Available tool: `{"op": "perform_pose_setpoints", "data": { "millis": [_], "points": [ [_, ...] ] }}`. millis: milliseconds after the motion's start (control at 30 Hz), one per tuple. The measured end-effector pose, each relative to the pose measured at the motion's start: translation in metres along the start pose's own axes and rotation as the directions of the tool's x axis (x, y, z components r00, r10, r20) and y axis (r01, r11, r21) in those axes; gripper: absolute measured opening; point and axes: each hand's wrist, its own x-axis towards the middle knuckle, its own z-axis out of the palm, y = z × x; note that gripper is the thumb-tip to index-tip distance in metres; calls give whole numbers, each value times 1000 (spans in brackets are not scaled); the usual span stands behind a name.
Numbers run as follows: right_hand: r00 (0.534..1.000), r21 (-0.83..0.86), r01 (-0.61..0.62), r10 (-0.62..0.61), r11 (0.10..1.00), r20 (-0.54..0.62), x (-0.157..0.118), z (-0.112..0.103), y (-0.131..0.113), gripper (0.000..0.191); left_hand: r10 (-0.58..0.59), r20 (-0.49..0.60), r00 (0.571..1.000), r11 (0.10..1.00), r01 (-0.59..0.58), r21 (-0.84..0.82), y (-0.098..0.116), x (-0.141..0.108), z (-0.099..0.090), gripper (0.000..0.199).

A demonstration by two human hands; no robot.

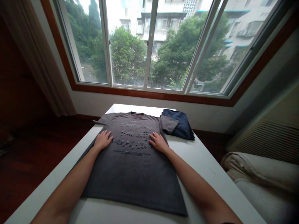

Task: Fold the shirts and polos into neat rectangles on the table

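Observation:
A dark grey T-shirt (133, 174) with raised dark lettering lies spread out, front side up, its collar toward the window and its hem toward me. My left hand (103, 140) rests on the left side of the chest, fingers apart. On the right side of the chest lies my right hand (158, 142), its fingers also spread. Neither hand grips the cloth. The right sleeve of the shirt overlaps a folded navy garment (184, 124) at the far right. The left sleeve reaches the table's left edge.
The white table (203, 168) runs from me toward a large window (149, 46) with trees outside. A curtain (39, 56) hangs at the left. Right of the table is a beige cushioned seat (263, 186), with a slatted unit (277, 137) behind it.

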Motion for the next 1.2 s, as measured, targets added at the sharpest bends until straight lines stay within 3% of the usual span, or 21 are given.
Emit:
{"op": "perform_pose_setpoints", "data": {
  "millis": [100, 167, 367, 467, 567, 700, 1000, 1067, 1200],
  "points": [
    [987, 51, 150, -153, 987, 43, -3, 2, -15, 66, 5, -14, 1000, 1000, -5, 1, -1, 0, 0, 66],
    [982, 66, 177, -181, 982, 62, -2, 2, -18, 66, 3, -11, 1000, 1000, -3, -4, -1, 0, 1, 66],
    [996, -7, -82, 82, 997, 23, 3, -2, 5, 66, -6, 4, 1000, 1000, 7, -13, -1, 1, 0, 67],
    [993, -27, -118, 118, 993, 4, 1, -3, 8, 69, -10, 9, 1000, 1000, 10, -8, -1, 2, 1, 67],
    [999, -14, 25, -24, 1000, 45, -3, -3, -5, 70, -10, 7, 1000, 1000, 10, -3, -1, 2, 2, 66],
    [969, 51, 211, -215, 976, 124, -5, -3, -20, 71, -10, 11, 1000, 1000, 10, -5, -2, 2, 2, 67],
    [998, -31, -56, 57, 998, 37, 0, -4, 9, 66, -3, 7, 1000, 1000, 3, -3, 1, 1, -1, 65],
    [999, -36, -21, 22, 999, 42, -2, -5, 5, 66, -7, 6, 1000, 1000, 7, -2, 1, 1, -1, 65],
    [983, 18, 162, -163, 987, 83, -8, -7, -19, 68, -7, 1, 1000, 1000, 7, -8, 0, 1, 1, 65]
  ]
}}
